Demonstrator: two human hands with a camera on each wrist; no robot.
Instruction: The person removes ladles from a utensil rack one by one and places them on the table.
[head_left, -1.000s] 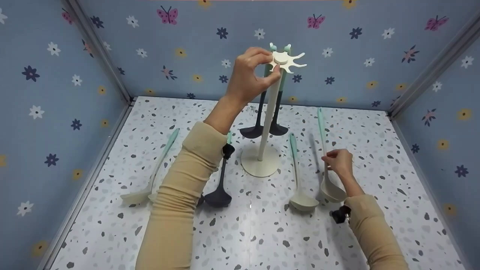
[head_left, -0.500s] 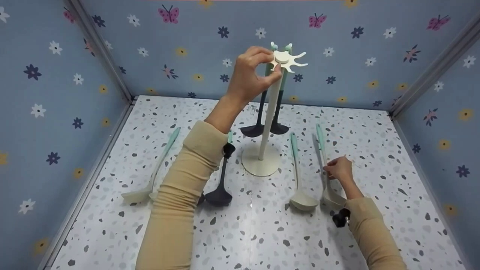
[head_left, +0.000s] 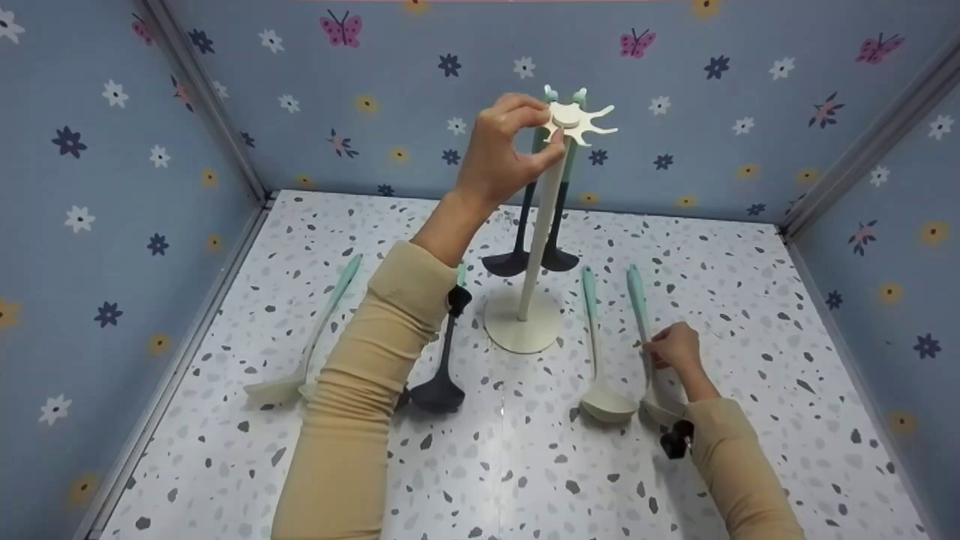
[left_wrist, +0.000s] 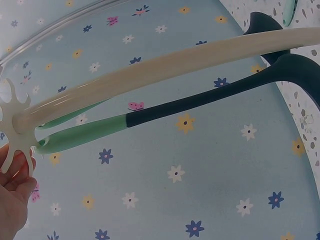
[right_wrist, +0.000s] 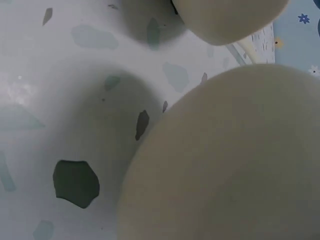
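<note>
A person grips the top of a utensil rack (head_left: 538, 240) with the left hand (head_left: 506, 142) while the right hand (head_left: 677, 350) pinches a pale ladle (head_left: 638, 300) low over the table (head_left: 517, 465), to the right of the rack. The left thumb and fingers close narrowly on the rack's hooked rim; the right hand's pinch, just as narrow, falls near the lower end of the ladle's mint handle. A second pale ladle (head_left: 608, 405) lies just beside, nearer the rack, from which two dark ladles (head_left: 506, 264) hang behind the pole. The step in hand appears to be the handling of this one ladle at tabletop level, with the rack steadied; whether the ladle rests its full length on the table cannot be told, and the right wrist view shows no fingers. The next move would seem to call for a sure pinch, a still rack and a bowl guided clear of its neighbor.
</note>
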